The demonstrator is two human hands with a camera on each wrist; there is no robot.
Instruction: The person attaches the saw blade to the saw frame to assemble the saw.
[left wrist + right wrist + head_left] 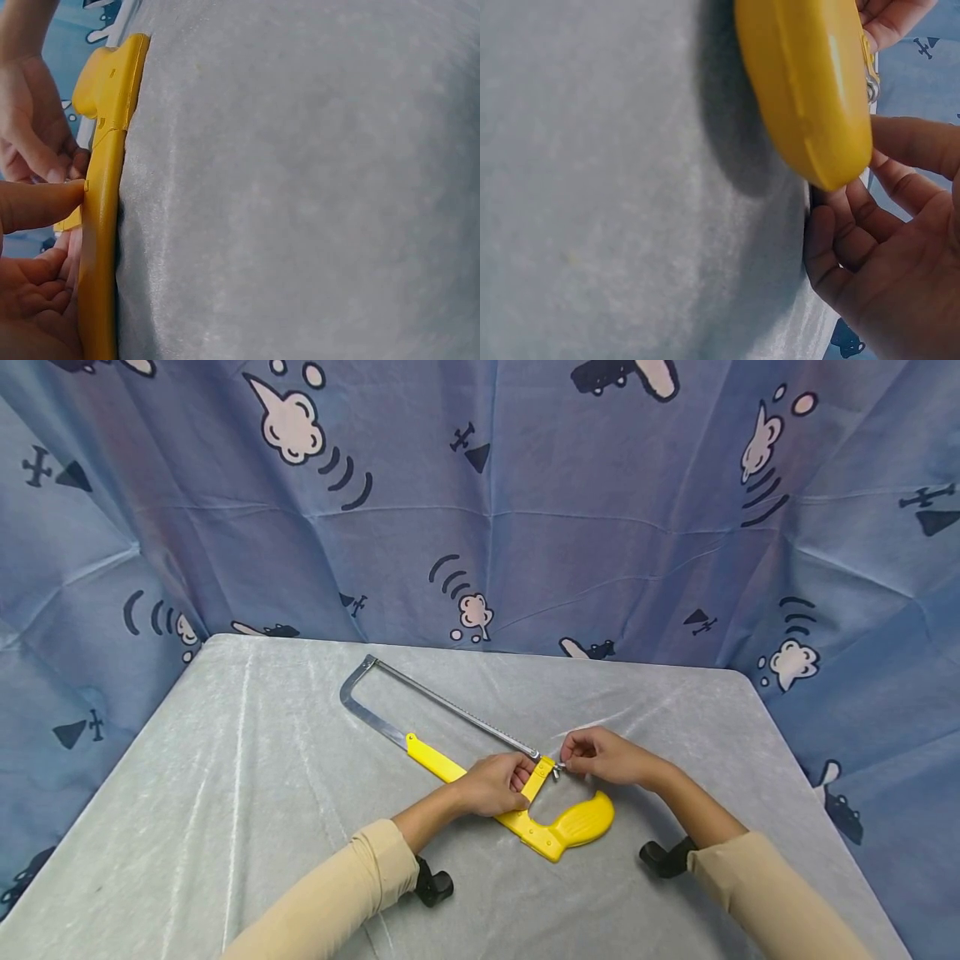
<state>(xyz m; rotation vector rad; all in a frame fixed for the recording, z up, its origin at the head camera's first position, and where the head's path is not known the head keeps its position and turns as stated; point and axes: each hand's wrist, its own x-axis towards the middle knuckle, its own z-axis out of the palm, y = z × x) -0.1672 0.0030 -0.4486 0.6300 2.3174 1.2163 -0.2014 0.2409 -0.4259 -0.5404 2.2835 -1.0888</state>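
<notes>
- One saw (pixel 435 760) is being held with the bench (pixel 225 827) beneath.
- Left hand (pixel 489 785) is pinching the saw's post (pixel 537 781), fingers bent round it, maybe steadying the saw.
- Right hand (pixel 609 756) is curling its fingers at the saw's wing nut (pixel 557 772); I cannot tell if they're gripping.

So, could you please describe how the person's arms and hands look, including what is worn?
The left sleeve and right sleeve are plain beige. Beside their ends sit rounded black attachments: a left device and a right device. The left hand and right hand wear no gloves.
</notes>
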